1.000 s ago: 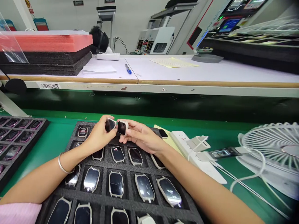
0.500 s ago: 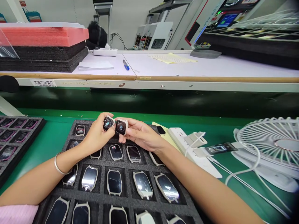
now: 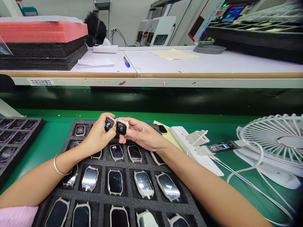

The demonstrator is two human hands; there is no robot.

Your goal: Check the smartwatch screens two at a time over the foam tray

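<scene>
My left hand (image 3: pixel 98 135) pinches a small white-cased smartwatch body (image 3: pixel 109 123) with its screen lit. My right hand (image 3: pixel 139 134) grips a second lit watch body (image 3: pixel 121 127) right beside the first, the two cases almost touching. Both hands hover over the far end of a black foam tray (image 3: pixel 103 195) whose pockets hold several watch bodies with dark screens, such as one (image 3: pixel 115 182) in the middle row. One watch (image 3: pixel 80 130) at the tray's far left pocket shows a lit screen. A silver bangle sits on my left wrist.
A second black tray (image 3: pixel 14 134) with several pink-tinted units lies at the left. A white power strip (image 3: pixel 189 146) with plugs and cables and a white fan (image 3: pixel 274 145) stand at the right. Behind the conveyor is a white bench with a blue pen (image 3: pixel 127 61), papers, foam sheets (image 3: pixel 42 41) and another person's head.
The screens of the two held watches went from dark to lit. My hands stay in the same place; the camera tilted slightly.
</scene>
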